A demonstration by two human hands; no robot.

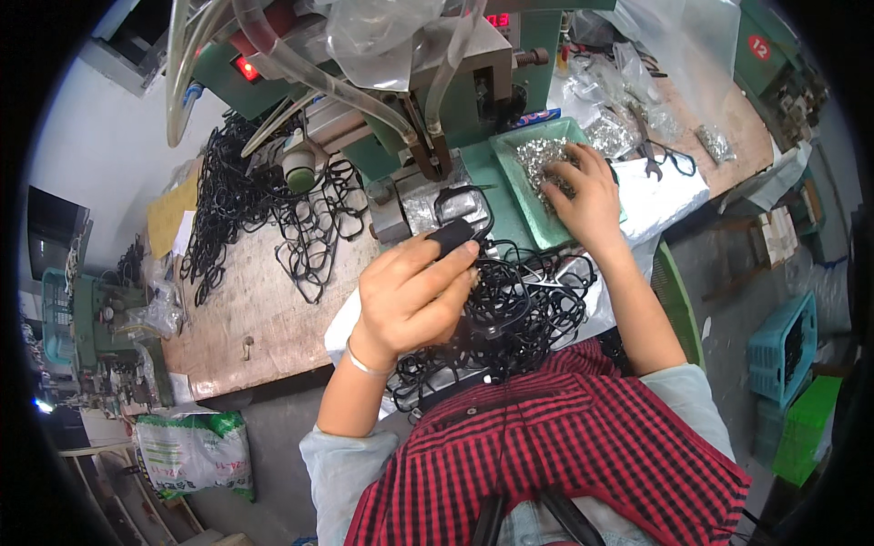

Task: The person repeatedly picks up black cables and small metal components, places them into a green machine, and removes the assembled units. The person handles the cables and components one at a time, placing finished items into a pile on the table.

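My left hand (414,296) is closed around a black eyeglass frame (475,202) just in front of the machine's small metal work block. A dark piece (451,237) lies along its fingers; I cannot tell whether it is part of the frame or a finger cover. On the right, my right hand (587,196) reaches into a green tray (546,235), its bent fingers apart and their tips among small shiny metal parts (537,159). Beneath my left hand, close to my body, lies a tangled heap of black eyeglass frames (519,314).
The green bench machine (478,68), with clear hoses, stands straight ahead. More black frames (237,182) are piled on the wooden table (259,341) at left. A wrench (652,162) and bags of metal parts (610,132) lie beyond the tray. Blue crates (781,350) stand at right.
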